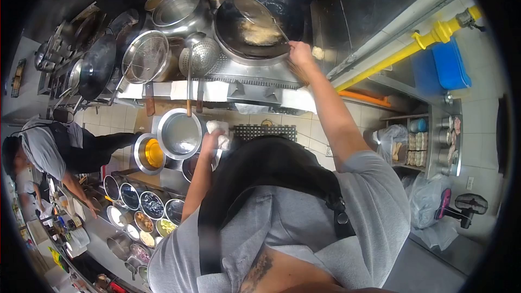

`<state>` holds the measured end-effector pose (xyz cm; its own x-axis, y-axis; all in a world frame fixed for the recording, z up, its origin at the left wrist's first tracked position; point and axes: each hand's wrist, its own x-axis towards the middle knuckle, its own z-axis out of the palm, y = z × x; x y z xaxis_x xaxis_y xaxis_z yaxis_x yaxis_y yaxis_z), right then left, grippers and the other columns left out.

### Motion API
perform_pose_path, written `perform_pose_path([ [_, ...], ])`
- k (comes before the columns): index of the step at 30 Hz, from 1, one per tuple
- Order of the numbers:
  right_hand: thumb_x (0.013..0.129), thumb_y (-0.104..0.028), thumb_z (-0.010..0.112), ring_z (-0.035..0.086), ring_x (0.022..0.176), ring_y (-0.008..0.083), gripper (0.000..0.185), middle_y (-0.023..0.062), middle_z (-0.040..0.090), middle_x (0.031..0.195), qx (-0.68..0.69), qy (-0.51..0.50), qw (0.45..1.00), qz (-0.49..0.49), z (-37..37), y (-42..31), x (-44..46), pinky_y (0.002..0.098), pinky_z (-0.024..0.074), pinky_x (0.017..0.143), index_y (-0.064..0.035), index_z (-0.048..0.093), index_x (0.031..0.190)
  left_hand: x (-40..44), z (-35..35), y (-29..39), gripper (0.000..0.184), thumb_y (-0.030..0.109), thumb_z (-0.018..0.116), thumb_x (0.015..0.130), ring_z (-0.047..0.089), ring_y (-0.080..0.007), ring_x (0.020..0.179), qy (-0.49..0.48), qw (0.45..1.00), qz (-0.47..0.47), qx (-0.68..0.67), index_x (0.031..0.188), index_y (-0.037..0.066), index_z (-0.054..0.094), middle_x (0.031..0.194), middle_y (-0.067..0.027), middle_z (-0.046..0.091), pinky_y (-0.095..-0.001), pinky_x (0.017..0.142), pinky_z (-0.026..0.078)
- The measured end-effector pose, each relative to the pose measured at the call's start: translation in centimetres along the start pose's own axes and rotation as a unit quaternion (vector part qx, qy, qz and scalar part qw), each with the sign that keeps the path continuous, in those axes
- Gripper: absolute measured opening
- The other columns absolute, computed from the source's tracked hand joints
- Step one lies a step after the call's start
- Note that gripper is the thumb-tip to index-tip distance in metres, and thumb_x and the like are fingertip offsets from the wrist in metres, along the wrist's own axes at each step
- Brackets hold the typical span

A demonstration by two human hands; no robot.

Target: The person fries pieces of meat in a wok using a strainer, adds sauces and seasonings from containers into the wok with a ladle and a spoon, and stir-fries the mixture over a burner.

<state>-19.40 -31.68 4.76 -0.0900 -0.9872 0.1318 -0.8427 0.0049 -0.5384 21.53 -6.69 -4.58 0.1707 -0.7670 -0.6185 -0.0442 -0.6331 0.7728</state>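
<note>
Head view: the right hand (300, 54) is closed around the handle of a strainer (252, 8) by golden food (261, 36) in a wok (230, 27); the left hand (208, 144) clutches a white cloth (223, 141) beside a metal pot (180, 133) (whether it grips the rim, I cannot tell)

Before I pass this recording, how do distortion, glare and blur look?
Head view: strong fisheye, the scene curving into black corners; head view: bright glare inside the steel pot; head view: the left hand looks slightly blurred; head view: the wok reads dark against the brighter floor tiles.
</note>
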Motion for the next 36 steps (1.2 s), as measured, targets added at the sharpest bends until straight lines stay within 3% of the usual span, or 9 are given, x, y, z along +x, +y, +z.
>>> perform_pose_path([
  [3, 0.089, -0.011, 0.054, 0.064, 0.102, 0.0429, 0.030, 0.0256, 0.067, 0.106, -0.006, 0.029, 0.999, 0.015, -2.0, -1.0, 0.3, 0.0476, 0.0509, 0.092, -0.0080, 0.072, 0.113, -1.6, -0.2, 2.6, 0.053, 0.033, 0.068, 0.075, 0.063, -0.0248, 0.090, -0.032, 0.999, 0.000, 0.005, 0.101, -0.013, 0.066, 0.101, -0.0191, 0.066, -0.0348, 0.078, 0.050],
  [7, 0.088, -0.010, 0.054, 0.064, 0.101, 0.0437, 0.031, 0.0278, 0.066, 0.103, 0.046, 0.055, 0.997, 0.003, -0.2, -1.0, -0.4, 0.0476, 0.0508, 0.092, -0.0083, 0.072, 0.113, 2.7, -1.7, -2.8, 0.041, 0.034, 0.062, 0.082, 0.062, -0.0365, 0.101, -0.061, 0.993, 0.083, 0.066, 0.112, 0.009, 0.071, 0.109, -0.0263, 0.063, -0.0394, 0.089, 0.047],
  [9, 0.088, -0.010, 0.054, 0.064, 0.101, 0.0437, 0.031, 0.0281, 0.066, 0.103, 0.033, 0.034, 0.999, 0.010, 0.3, -0.3, -0.7, 0.0474, 0.0508, 0.092, -0.0080, 0.072, 0.113, 2.5, -1.3, -2.3, 0.044, 0.034, 0.063, 0.081, 0.062, -0.0363, 0.102, -0.032, 0.999, -0.037, 0.021, 0.115, 0.008, 0.069, 0.108, -0.0272, 0.063, -0.0400, 0.089, 0.047],
  [13, 0.089, -0.011, 0.054, 0.065, 0.102, 0.0416, 0.030, 0.0266, 0.067, 0.105, -0.018, 0.023, 0.999, 0.041, -4.0, -2.0, -1.5, 0.0446, 0.0511, 0.094, -0.0043, 0.071, 0.113, -0.7, 0.0, 1.0, 0.058, 0.033, 0.072, 0.072, 0.062, -0.0238, 0.084, -0.002, 0.999, -0.015, -0.031, 0.103, -0.015, 0.061, 0.098, -0.0178, 0.064, -0.0353, 0.074, 0.050],
  [23, 0.087, -0.009, 0.056, 0.066, 0.100, 0.0416, 0.030, 0.0278, 0.067, 0.102, 0.025, 0.011, 1.000, 0.012, -0.2, -0.8, 0.0, 0.0459, 0.0514, 0.093, -0.0041, 0.071, 0.113, 0.8, 0.3, -0.1, 0.054, 0.035, 0.069, 0.074, 0.063, -0.0255, 0.085, -0.023, 0.999, -0.028, -0.020, 0.100, -0.012, 0.064, 0.098, -0.0188, 0.064, -0.0369, 0.077, 0.050],
  [29, 0.089, -0.015, 0.058, 0.064, 0.104, 0.0413, 0.031, 0.0260, 0.067, 0.105, 0.036, 0.103, 0.993, 0.054, -4.2, 0.9, 2.2, 0.0429, 0.0512, 0.094, -0.0079, 0.071, 0.116, 1.3, 0.1, 1.7, 0.041, 0.028, 0.067, 0.077, 0.064, -0.0217, 0.071, -0.019, 0.995, 0.043, 0.084, 0.099, -0.006, 0.066, 0.084, -0.0126, 0.067, -0.0358, 0.064, 0.051],
  [32, 0.089, -0.013, 0.058, 0.070, 0.094, 0.0371, 0.030, 0.0265, 0.068, 0.107, 0.013, 0.111, 0.992, 0.057, -4.4, 2.4, 2.0, 0.0408, 0.0549, 0.086, -0.0082, 0.071, 0.116, 1.6, -0.4, 1.2, 0.040, 0.029, 0.065, 0.077, 0.065, -0.0218, 0.075, -0.060, 0.998, 0.026, 0.015, 0.095, -0.006, 0.069, 0.085, -0.0135, 0.069, -0.0352, 0.068, 0.051],
  [34, 0.092, -0.010, 0.057, 0.071, 0.065, 0.0273, 0.028, 0.0206, 0.072, 0.093, 0.083, 0.003, 0.978, 0.189, -3.5, 2.7, 1.5, 0.0389, 0.0557, 0.058, -0.0072, 0.069, 0.118, 0.8, -0.2, 1.7, 0.041, 0.031, 0.064, 0.078, 0.067, -0.0227, 0.082, -0.053, 0.998, 0.027, 0.000, 0.093, -0.007, 0.072, 0.089, -0.0165, 0.071, -0.0359, 0.073, 0.052],
  [36, 0.094, -0.010, 0.056, 0.063, 0.054, 0.0198, 0.027, 0.0141, 0.069, 0.084, 0.220, -0.065, 0.948, 0.221, -0.8, 4.8, 1.1, 0.0346, 0.0473, 0.046, -0.0075, 0.066, 0.119, 0.7, -0.1, 1.6, 0.041, 0.031, 0.065, 0.078, 0.067, -0.0227, 0.082, -0.054, 0.998, 0.020, -0.006, 0.094, -0.007, 0.072, 0.090, -0.0167, 0.071, -0.0355, 0.074, 0.052],
])
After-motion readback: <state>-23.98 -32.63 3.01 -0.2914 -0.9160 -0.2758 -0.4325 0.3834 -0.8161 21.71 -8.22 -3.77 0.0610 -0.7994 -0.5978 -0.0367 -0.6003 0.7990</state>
